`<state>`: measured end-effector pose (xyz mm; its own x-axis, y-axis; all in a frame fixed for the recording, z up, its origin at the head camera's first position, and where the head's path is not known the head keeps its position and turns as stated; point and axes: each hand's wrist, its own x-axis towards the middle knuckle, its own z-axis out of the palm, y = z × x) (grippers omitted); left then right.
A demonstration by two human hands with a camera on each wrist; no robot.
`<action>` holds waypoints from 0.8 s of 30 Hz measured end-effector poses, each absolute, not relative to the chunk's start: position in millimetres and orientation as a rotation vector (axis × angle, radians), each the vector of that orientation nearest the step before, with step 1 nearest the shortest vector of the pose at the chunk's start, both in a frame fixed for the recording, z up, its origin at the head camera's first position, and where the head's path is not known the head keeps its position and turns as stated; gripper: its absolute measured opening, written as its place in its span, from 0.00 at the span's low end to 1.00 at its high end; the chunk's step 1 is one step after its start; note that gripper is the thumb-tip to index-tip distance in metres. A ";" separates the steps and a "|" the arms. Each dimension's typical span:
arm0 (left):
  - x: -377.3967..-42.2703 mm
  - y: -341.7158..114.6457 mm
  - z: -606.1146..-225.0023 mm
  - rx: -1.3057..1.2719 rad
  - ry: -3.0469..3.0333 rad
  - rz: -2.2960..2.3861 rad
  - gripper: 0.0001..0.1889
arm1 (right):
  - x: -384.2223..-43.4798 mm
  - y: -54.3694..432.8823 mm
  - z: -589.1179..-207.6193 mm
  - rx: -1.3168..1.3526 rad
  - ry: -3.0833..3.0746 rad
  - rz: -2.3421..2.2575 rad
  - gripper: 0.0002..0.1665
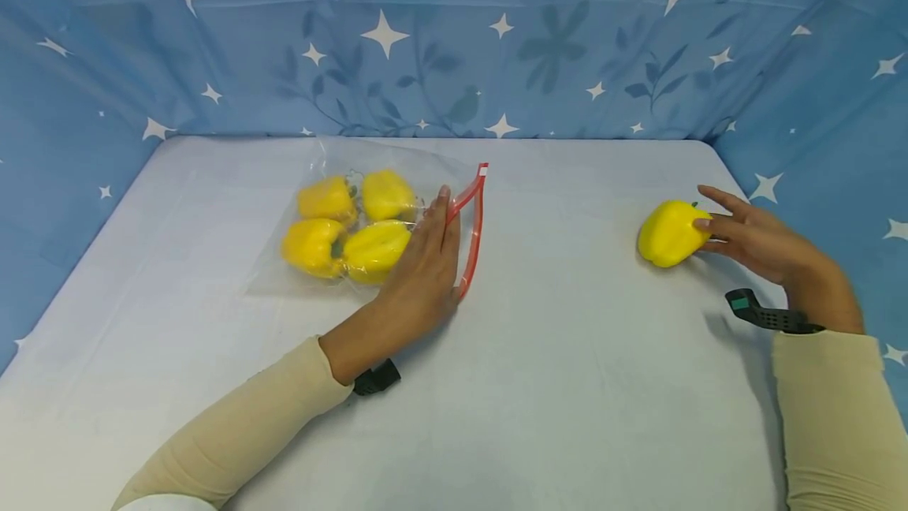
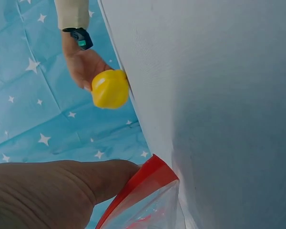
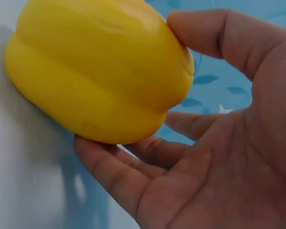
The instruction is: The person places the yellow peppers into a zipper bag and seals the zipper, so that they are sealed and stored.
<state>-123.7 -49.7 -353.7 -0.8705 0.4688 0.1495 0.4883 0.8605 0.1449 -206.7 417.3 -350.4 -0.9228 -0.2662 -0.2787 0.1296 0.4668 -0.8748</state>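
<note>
A clear zip bag (image 1: 284,281) with a red zip edge lies on the table, holding several yellow bell peppers (image 1: 312,247). My left hand (image 1: 422,266) is at the bag's mouth, its long fingers laid over the film. In the left wrist view, the thumb (image 2: 112,175) meets the red edge (image 2: 155,171); the other fingertips are hidden there. Far to the right, my right hand (image 1: 762,247) holds one yellow bell pepper (image 1: 670,235) by its stem end. Thumb and fingers grip opposite sides of this pepper (image 3: 100,71) in the right wrist view.
A white table (image 1: 567,377) spreads between the hands. Blue curtains (image 1: 454,38) with white stars hang behind it and at both sides. A dark band (image 1: 773,318) is worn on the right wrist, another (image 1: 377,377) on the left.
</note>
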 end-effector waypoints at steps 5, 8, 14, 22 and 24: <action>-123.4 -49.3 -353.3 -0.745 -2.936 -0.297 0.62 | -204.5 416.8 -350.7 -0.270 2.260 -1.506 0.36; -123.1 -49.1 -353.1 -0.748 -2.941 -0.293 0.62 | -204.2 412.9 -352.0 -0.346 2.198 -1.584 0.31; -122.3 -48.7 -352.9 -0.754 -2.943 -0.273 0.61 | -205.4 395.3 -356.8 -0.328 2.053 -1.761 0.32; -122.8 -48.4 -354.5 -0.760 -2.931 -0.274 0.61 | -209.1 367.4 -359.7 -0.347 2.069 -1.810 0.30; -122.7 -48.4 -354.8 -0.759 -2.927 -0.271 0.61 | -209.7 361.5 -360.8 -0.336 2.126 -1.792 0.33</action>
